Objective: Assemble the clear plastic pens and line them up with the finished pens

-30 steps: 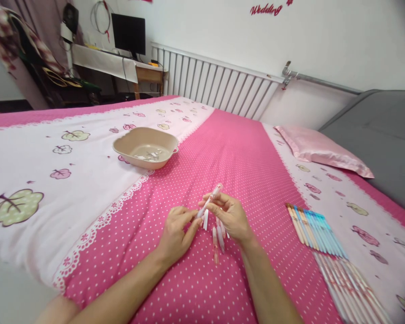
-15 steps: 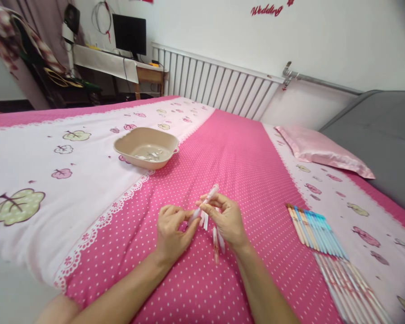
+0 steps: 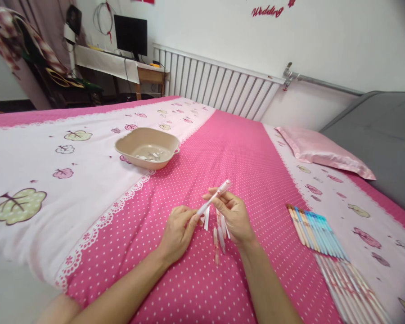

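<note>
My right hand point(image 3: 234, 217) grips a slim pink-and-white pen point(image 3: 214, 197) that slants up to the right above the pink dotted bedspread point(image 3: 243, 153). More pens point(image 3: 219, 231) hang down from the same hand. The fingers of my left hand point(image 3: 178, 230) are pinched together at the pen's lower tip. A beige bowl point(image 3: 146, 147) with small white bits inside sits on the bed to the far left of my hands.
Rows of blue, orange and pale pink pens point(image 3: 319, 236) lie on the bed at the right. A pink pillow point(image 3: 319, 150) rests by the grey headboard point(image 3: 384, 135). A white radiator point(image 3: 216, 83) and a desk with a monitor point(image 3: 131, 33) stand beyond the bed.
My right hand has shifted the held pen slightly right and up. My left hand stays pinched at its lower end. The bowl and the rows of pens have not moved.
</note>
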`<action>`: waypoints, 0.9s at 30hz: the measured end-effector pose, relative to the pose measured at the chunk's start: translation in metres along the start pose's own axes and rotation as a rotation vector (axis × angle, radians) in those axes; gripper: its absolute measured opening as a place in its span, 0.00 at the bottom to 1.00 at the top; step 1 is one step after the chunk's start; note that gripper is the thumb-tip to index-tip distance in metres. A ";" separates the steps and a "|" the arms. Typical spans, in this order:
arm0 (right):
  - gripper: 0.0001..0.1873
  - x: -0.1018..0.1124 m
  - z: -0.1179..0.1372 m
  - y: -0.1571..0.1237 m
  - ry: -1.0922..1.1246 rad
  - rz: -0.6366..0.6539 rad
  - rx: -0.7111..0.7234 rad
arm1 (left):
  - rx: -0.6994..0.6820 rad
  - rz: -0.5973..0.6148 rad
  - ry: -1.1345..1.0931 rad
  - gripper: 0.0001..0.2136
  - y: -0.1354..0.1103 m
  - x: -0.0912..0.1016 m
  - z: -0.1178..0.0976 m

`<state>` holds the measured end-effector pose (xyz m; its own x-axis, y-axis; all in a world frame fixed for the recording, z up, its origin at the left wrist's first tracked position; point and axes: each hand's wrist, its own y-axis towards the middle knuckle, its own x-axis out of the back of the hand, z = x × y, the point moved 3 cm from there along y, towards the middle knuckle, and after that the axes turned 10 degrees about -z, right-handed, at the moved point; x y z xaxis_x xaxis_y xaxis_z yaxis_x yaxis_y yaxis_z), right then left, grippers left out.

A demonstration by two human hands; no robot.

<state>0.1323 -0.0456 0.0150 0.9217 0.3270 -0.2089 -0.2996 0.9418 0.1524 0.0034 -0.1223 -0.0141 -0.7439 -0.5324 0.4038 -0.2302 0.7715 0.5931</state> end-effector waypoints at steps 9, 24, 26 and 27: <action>0.13 0.001 -0.002 0.002 -0.021 -0.069 0.013 | -0.077 -0.147 0.078 0.12 0.002 0.005 -0.003; 0.11 -0.004 0.003 -0.002 -0.116 -0.141 0.055 | -0.177 -0.276 0.130 0.07 0.002 0.009 -0.008; 0.10 -0.005 0.002 -0.002 -0.116 -0.144 0.059 | -0.189 -0.292 0.146 0.07 0.001 0.009 -0.008; 0.10 -0.005 0.002 -0.002 -0.115 -0.144 0.059 | -0.196 -0.299 0.152 0.06 0.001 0.009 -0.008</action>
<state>0.1293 -0.0496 0.0179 0.9771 0.1749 -0.1213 -0.1506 0.9709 0.1863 0.0013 -0.1288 -0.0044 -0.5571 -0.7806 0.2833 -0.2876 0.5014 0.8160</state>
